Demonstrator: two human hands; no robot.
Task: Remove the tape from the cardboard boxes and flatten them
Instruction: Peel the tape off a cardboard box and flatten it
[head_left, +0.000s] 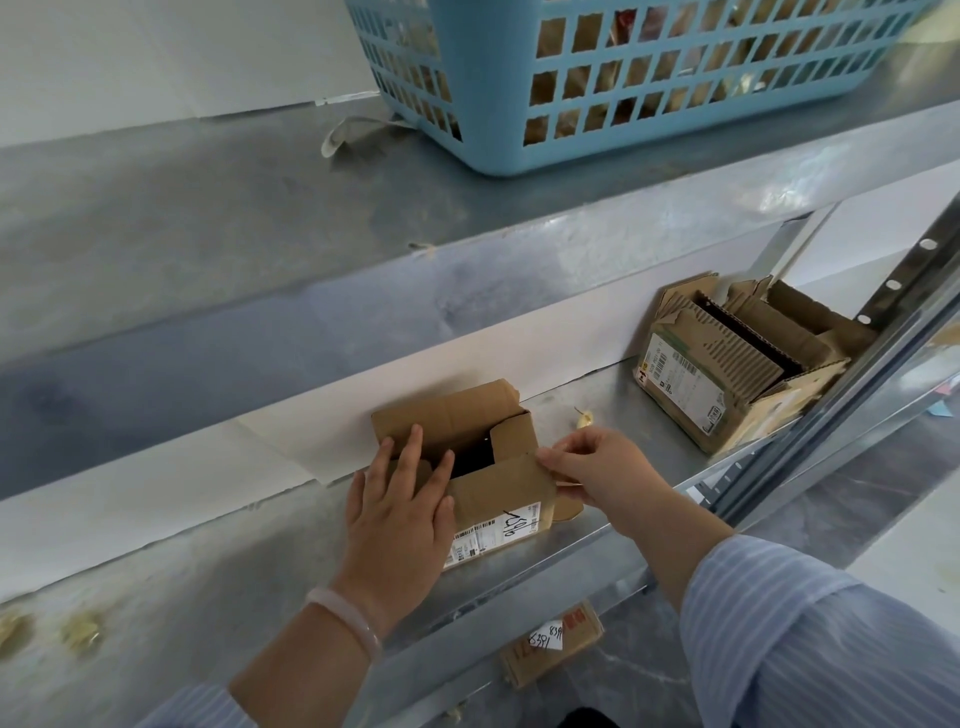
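While the left hand (400, 512) lies with straight fingers pressed on the left end of the small cardboard box (498, 488), the right hand (602, 462) pinches that box's right flap edge between thumb and fingertips. The box sits open, mid-shelf (234, 561). A torn second box (737, 374) stands far right.
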